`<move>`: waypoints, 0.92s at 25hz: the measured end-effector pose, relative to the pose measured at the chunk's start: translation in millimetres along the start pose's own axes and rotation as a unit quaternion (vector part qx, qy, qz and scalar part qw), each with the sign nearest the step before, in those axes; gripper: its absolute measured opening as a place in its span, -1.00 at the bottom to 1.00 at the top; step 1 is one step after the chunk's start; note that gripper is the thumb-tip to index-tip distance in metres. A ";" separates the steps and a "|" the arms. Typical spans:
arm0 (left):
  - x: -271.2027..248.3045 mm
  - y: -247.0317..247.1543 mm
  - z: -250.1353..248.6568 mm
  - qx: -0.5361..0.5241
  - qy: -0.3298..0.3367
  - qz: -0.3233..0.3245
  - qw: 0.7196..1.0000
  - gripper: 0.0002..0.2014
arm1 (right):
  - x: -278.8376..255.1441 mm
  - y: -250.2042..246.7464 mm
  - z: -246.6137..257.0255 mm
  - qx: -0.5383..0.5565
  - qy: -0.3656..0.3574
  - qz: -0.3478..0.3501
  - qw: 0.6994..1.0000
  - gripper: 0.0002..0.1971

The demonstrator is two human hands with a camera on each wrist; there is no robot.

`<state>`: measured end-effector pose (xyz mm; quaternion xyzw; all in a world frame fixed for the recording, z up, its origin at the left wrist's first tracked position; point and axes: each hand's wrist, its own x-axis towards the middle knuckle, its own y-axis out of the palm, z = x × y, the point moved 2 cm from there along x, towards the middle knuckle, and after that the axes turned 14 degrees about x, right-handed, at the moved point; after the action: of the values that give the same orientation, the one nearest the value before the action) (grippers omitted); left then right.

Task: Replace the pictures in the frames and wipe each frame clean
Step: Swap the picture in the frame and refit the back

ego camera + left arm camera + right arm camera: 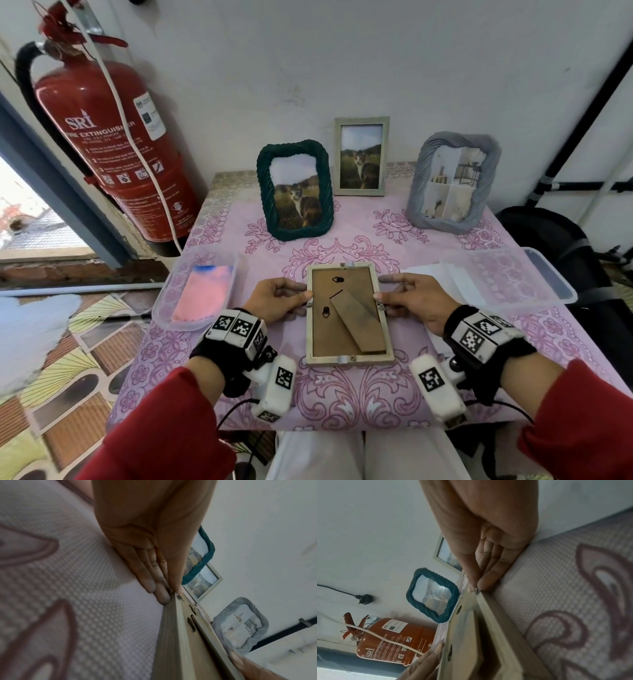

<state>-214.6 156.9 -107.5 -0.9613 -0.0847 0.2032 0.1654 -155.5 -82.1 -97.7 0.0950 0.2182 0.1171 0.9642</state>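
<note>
**While both thumbs sit on the side clips: opening the frame back**

Pale wooden frame [349, 313] lies face down, mid-surface [376, 394], stand flap folded flat on the backing board. Left hand [274, 303] pinches the left rail, thumb on the small metal clip [310, 303]; right hand [416, 301] pinches the right rail at the matching clip [380, 306], index finger straight. Each grip is narrow, closed on the frame edge. Likely step: turning the clips aside. Best done together, pressing lightly, fingers under the rail steadying it; top and bottom tabs need freeing too before lifting the board.
</note>
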 end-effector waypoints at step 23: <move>-0.6 8.8 0.4 0.022 0.008 -0.027 0.999 -0.84 | 4.3 -2.1 -2.5 -0.065 0.000 0.062 0.996 -0.60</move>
<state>-214.5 148.7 -110.7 -0.9565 -0.1046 0.1933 0.1920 -152.5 -82.6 -102.1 0.0458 0.2038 0.1904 0.9592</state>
